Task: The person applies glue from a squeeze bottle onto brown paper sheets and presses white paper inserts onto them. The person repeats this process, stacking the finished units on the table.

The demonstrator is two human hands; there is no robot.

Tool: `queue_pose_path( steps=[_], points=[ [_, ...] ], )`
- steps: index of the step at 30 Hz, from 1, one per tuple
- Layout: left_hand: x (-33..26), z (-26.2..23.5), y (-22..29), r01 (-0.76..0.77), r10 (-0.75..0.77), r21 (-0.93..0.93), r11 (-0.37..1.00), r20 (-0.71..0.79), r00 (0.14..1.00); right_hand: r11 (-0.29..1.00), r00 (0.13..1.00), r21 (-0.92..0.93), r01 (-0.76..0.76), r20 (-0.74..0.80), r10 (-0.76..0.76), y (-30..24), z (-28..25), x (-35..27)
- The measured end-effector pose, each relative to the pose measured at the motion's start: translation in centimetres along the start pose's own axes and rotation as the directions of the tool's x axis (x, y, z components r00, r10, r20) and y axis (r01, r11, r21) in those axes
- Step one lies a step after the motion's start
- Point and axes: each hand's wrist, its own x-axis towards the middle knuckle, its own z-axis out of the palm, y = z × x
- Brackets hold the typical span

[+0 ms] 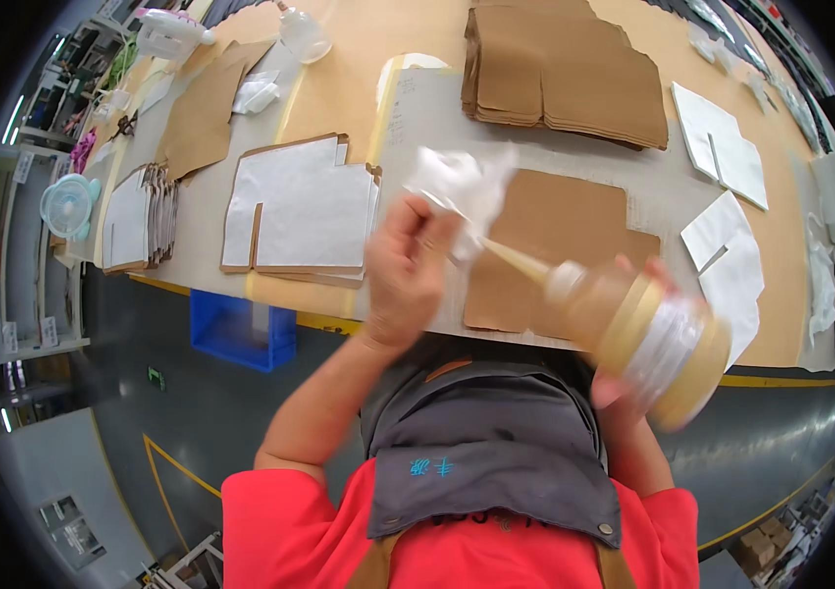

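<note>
Head view, and the eye goes straight to the brown panel (560,211) on the table, with the action all above it! Over its far left corner, the left hand (406,270) is closed in a pinch, thumb and fingers gathering a white wad (459,182). Over its near right edge, the right hand (610,395) is wrapped round the squeeze bottle (624,329), fingers spread wide by that fat body and partly hidden behind it.

Now, the handling! The bottle looks the heavier by far, probably with contents that shift as it tips; its wall should give under pressure and could turn slippery if smeared. Best grip: round the body, at the pale band, leaving the slim nozzle (521,263) unloaded, since that likely bends. The wad looks feather-light, soft and easily torn, so a light pinch at its bunched end suits it.

And the looks! The bottle is squat, cloudy and yellowish, slanting across the panel, its tapered nozzle reaching to the wad's lower edge; blur hides whether they touch. The wad is crumpled, thin and bright white, loose edges flaring above the panel.
</note>
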Motion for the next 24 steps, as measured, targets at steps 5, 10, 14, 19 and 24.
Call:
queue_pose_path(
  steps=[5,10,14,19,24],
  points=[
    [10.9,-4.7,-1.1,-0.415,0.503,0.729,0.544,0.113,0.857,0.874,0.877,0.421,-0.244,-0.288,0.383,1.8,-3.2,2.2],
    [20.0,-8.7,-4.7,-0.518,0.563,0.842,0.146,0.360,0.744,0.767,0.816,0.624,-0.151,-0.359,0.453,1.9,-7.6,2.5],
    [21.9,-10.6,-9.0,-0.407,0.228,0.909,0.089,0.379,0.897,0.855,0.755,0.502,-0.132,-0.508,0.415,1.1,-10.1,2.6],
    [18.4,-8.2,-6.2,-0.336,0.491,0.937,-0.092,0.337,0.804,0.882,0.775,0.417,-0.218,-0.476,0.416,1.1,-10.8,1.7],
    [6.2,-3.4,-2.9,-0.522,0.272,0.693,0.497,0.446,0.853,0.945,0.876,0.162,-0.286,-0.356,0.326,1.6,-6.3,3.8]
  ],
)
